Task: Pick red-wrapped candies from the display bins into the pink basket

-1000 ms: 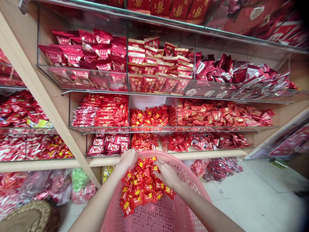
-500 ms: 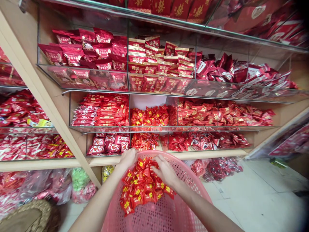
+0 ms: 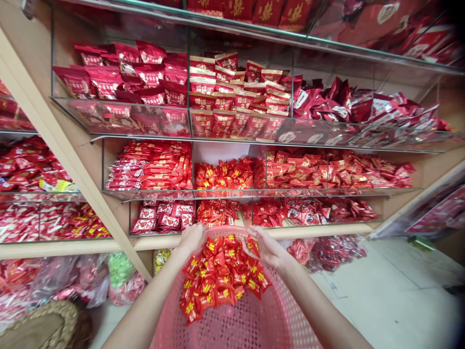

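Observation:
My left hand is curled over the far left rim of a pink perforated plastic basket, and its fingertips are hidden. My right hand is above the far right of the basket, palm turned up and fingers apart. One red candy packet lies against its fingers. A heap of small red and gold wrapped candies fills the near middle of the basket, between and below my hands.
Tiered shelves with clear acrylic bins of red packaged sweets stand directly ahead. Bags of sweets sit on the tiled floor to the right, more bags sit to the left, and a woven basket is at lower left.
My right hand has lifted off the candy heap and turned palm up, moving towards the far right rim. My left hand stays at the rim. The view has shifted slightly.

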`<state>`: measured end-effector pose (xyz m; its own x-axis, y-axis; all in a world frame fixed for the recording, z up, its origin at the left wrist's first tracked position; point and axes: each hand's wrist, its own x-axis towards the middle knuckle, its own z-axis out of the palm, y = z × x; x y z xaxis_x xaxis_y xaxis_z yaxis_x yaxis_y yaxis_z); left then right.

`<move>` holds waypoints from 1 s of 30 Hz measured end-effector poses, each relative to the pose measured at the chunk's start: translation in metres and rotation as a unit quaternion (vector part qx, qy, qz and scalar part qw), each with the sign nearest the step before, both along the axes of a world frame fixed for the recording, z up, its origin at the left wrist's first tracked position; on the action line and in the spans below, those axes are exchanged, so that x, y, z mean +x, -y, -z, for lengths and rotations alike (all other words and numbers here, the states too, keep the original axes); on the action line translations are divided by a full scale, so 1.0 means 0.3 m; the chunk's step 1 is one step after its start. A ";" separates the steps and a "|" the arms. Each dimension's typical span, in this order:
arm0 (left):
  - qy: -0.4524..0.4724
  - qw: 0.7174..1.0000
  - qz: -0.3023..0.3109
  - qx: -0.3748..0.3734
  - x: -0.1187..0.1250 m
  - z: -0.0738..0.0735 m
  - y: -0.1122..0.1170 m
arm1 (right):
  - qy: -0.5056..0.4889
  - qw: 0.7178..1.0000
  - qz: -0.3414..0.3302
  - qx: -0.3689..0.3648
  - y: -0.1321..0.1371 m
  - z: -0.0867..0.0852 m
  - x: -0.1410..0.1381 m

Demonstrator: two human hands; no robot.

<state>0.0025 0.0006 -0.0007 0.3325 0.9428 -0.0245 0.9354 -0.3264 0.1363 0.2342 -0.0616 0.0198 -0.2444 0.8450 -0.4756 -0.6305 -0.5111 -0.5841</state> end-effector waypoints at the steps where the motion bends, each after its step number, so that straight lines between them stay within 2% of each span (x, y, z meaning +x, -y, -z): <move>1: 0.001 1.000 0.000 0.000 -0.001 0.002 0.000 | 0.003 1.000 -0.004 0.006 0.005 0.000 -0.006; 4: 0.003 1.000 0.000 0.000 -0.002 0.003 -0.001 | 0.008 1.000 0.006 0.019 0.013 0.008 -0.018; 10: 0.002 1.000 -0.007 -0.008 0.001 -0.006 0.001 | 0.085 0.986 0.113 0.087 -0.010 0.022 0.002; 12: 0.003 1.000 -0.009 -0.009 0.001 -0.005 0.000 | 0.101 0.981 0.130 0.100 -0.017 0.018 0.012; 18: 0.017 1.000 -0.020 -0.017 -0.003 0.006 -0.005 | 0.116 0.976 0.057 0.173 -0.018 0.027 0.020; 21: 0.020 1.000 -0.018 -0.016 -0.003 0.005 -0.005 | 0.166 0.960 0.047 0.218 -0.018 0.049 0.018; 23: 0.020 1.000 -0.015 -0.013 -0.002 0.003 -0.005 | 0.272 0.925 0.058 0.259 -0.019 0.062 0.012; 26: 0.017 1.000 -0.015 -0.015 0.000 -0.001 -0.003 | 0.463 0.817 0.066 0.338 -0.011 0.070 -0.017; 28: 0.016 1.000 -0.015 -0.016 0.001 0.000 -0.002 | 0.541 0.744 0.023 0.392 0.000 0.066 -0.057; 30: 0.020 1.000 -0.016 -0.015 0.000 0.003 0.000 | 0.583 0.682 -0.058 0.439 0.015 0.054 -0.114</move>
